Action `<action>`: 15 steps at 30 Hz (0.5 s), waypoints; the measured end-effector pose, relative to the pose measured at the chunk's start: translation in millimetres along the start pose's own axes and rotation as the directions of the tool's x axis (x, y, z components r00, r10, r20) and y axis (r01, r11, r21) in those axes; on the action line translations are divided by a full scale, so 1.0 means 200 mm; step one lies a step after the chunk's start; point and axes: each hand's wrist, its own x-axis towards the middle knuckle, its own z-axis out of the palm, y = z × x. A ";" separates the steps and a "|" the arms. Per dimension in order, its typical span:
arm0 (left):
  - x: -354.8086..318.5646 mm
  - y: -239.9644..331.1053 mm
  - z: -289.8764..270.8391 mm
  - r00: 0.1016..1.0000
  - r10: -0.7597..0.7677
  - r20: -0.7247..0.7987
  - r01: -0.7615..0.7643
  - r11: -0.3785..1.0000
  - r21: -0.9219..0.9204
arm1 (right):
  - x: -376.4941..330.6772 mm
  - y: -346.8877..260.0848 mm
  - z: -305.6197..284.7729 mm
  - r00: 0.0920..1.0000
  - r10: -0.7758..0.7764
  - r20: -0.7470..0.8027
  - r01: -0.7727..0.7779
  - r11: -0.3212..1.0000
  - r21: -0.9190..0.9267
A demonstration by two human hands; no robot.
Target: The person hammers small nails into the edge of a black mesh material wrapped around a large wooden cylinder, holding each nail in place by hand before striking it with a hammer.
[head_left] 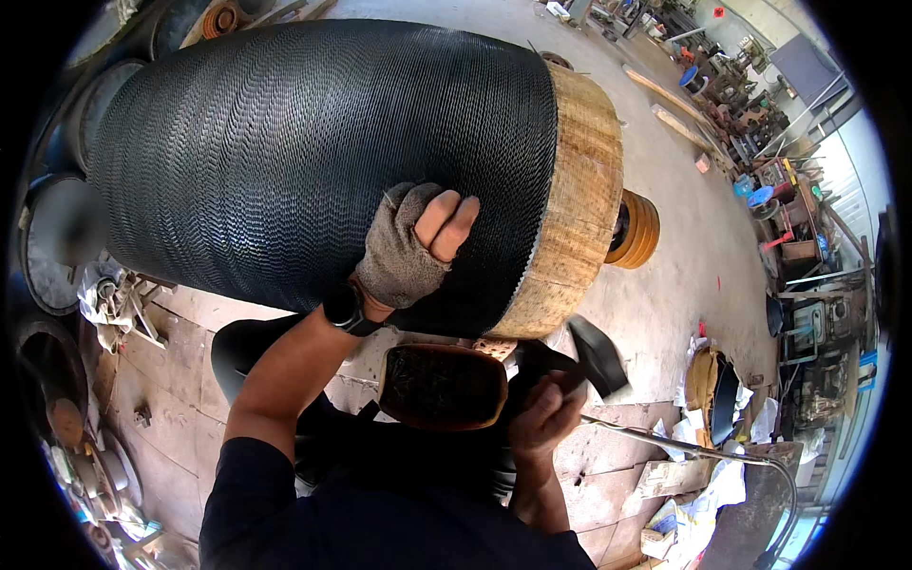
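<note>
While the black textured roller (313,142) lies across the upper middle, its long axis running roughly from nine o'clock to three, the gloved left hand (407,249) is nearer, resting against its near side. Those fingers are curled, two bare tips showing; whether they pinch anything I cannot tell. Toward five o'clock from that hand, the right hand (547,418) is apart from the roller, closed around a hammer (597,356), whose blurred head points to one o'clock, near the pale wooden end band (584,180). Toward half past five sits an open tub (446,425), its dark contents unclear.
</note>
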 end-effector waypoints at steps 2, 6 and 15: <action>0.01 0.00 -0.02 1.000 -0.011 0.018 0.011 1.000 -0.015 | 0.06 0.00 0.02 0.992 -0.053 0.113 0.071 0.985 -0.156; 0.00 -0.01 -0.02 1.000 -0.016 0.009 0.016 0.999 -0.038 | 0.07 0.10 0.12 0.964 0.199 0.176 -0.136 0.939 -0.317; 0.05 -0.03 -0.02 1.000 0.014 0.028 -0.012 0.998 -0.057 | 0.07 0.13 0.11 0.966 0.136 0.222 -0.032 0.908 -0.417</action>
